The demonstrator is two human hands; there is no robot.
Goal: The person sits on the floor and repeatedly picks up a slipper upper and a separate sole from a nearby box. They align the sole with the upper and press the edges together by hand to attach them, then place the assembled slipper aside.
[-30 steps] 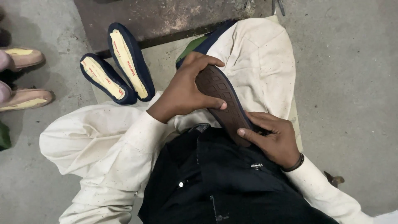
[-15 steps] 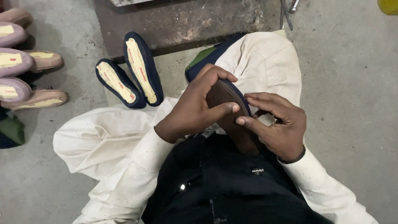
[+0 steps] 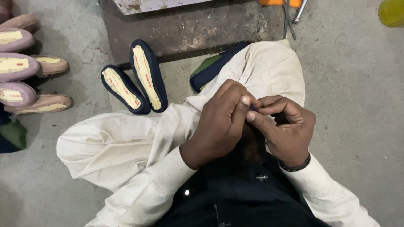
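Note:
I sit cross-legged on the floor in cream trousers. My left hand (image 3: 223,122) and my right hand (image 3: 286,130) are closed together over my lap on a dark brown shoe sole (image 3: 252,145), which they mostly hide. Only a dark strip of it shows between the two wrists. The fingertips of both hands meet at its top edge, where a bit of dark blue shows. Two navy shoe uppers (image 3: 134,82) with tan insoles lie on the floor just left of my knee.
Several pink and tan shoes (image 3: 25,71) are lined up at the far left. A rusty metal plate (image 3: 189,29) lies ahead of my knees. Metal tools (image 3: 292,14) and a yellow object (image 3: 391,11) sit at the top right.
The sole lay flat and visible across my lap; now both hands have closed over it and nearly hide it. The view has moved, so more shoes show at the left.

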